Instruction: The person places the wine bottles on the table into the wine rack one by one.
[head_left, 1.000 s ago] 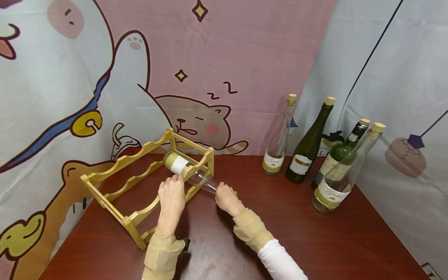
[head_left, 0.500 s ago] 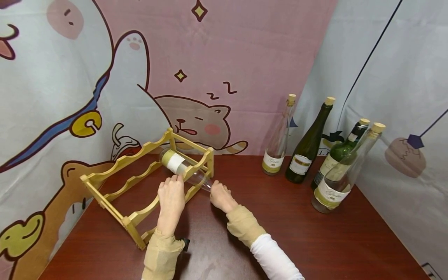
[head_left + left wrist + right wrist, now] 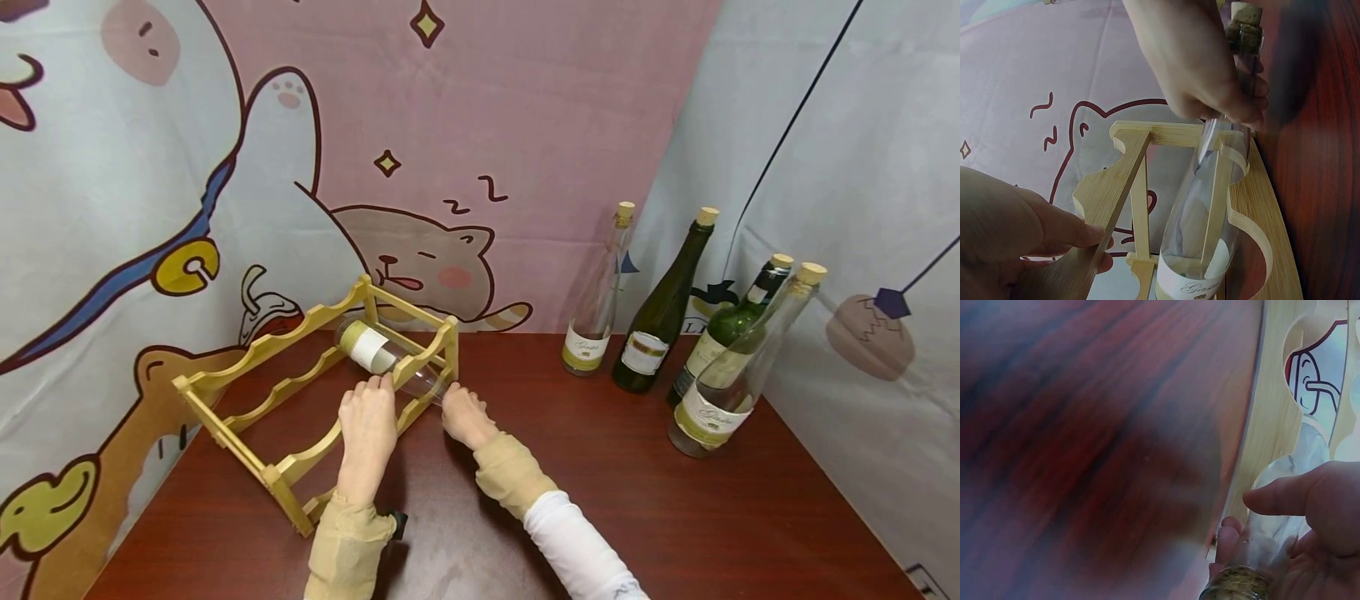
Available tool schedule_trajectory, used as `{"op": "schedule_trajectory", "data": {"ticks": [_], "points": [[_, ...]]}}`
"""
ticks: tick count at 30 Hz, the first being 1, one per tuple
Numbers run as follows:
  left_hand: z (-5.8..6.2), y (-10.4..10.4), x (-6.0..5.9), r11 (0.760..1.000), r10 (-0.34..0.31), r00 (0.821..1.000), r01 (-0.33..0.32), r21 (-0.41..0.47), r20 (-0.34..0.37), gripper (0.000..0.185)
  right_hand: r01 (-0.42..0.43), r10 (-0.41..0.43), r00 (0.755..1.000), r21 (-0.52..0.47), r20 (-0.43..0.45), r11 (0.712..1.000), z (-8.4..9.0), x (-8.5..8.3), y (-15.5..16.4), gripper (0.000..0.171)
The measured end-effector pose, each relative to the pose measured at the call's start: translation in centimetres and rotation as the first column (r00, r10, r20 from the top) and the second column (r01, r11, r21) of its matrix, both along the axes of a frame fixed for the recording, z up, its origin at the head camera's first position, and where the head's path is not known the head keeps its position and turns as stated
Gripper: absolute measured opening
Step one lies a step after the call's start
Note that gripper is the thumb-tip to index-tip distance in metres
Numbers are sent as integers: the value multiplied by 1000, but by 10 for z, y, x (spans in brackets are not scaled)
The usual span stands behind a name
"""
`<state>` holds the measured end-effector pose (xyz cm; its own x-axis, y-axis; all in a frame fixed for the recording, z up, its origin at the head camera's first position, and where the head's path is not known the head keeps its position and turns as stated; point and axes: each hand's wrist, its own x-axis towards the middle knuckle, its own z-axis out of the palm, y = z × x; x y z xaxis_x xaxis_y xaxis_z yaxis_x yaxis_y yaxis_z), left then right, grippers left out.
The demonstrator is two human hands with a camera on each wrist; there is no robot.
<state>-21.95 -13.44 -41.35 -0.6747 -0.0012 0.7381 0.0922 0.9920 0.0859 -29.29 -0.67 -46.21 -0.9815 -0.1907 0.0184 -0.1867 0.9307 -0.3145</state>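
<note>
A clear glass wine bottle (image 3: 370,346) with a white and yellow-green label lies in the wooden wine rack (image 3: 275,477), its base toward the back and its neck out at the front right. My right hand (image 3: 467,416) grips the neck. In the right wrist view the thumb and fingers wrap round the glass, just behind the cork (image 3: 1235,584). My left hand (image 3: 367,423) holds the rack's upper front rail; the left wrist view shows its thumb and fingers pinching the scalloped bar (image 3: 1110,187). The bottle's body sits between the upper and lower rails.
Several corked bottles stand at the right of the brown table (image 3: 600,492): a clear bottle (image 3: 587,333), a dark green bottle (image 3: 648,333), a green bottle (image 3: 720,333) and another clear bottle (image 3: 712,408). A cartoon-printed cloth (image 3: 562,108) hangs behind.
My right hand has moved to the left toward the rack, and the bottle has slid deeper into it, base going back and left. My left hand stays on the rail.
</note>
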Motion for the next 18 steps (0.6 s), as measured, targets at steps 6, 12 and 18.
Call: {"op": "schedule_trajectory", "data": {"ticks": [6,12,18], "points": [[0,1,0,1000,2,1000,-2,5,5,22,22,-21,1000,-16,20,1000,1,-3,-7,16],[1,0,-1,1000,12,1000,-12,-2,10,22,35,-34,999,-41,30,999,3,-3,-10,15],[1,0,-1,1000,9,1000,-9,-3,14,23,5,-5,1000,4,-25,1000,4,-2,-11,14]]}}
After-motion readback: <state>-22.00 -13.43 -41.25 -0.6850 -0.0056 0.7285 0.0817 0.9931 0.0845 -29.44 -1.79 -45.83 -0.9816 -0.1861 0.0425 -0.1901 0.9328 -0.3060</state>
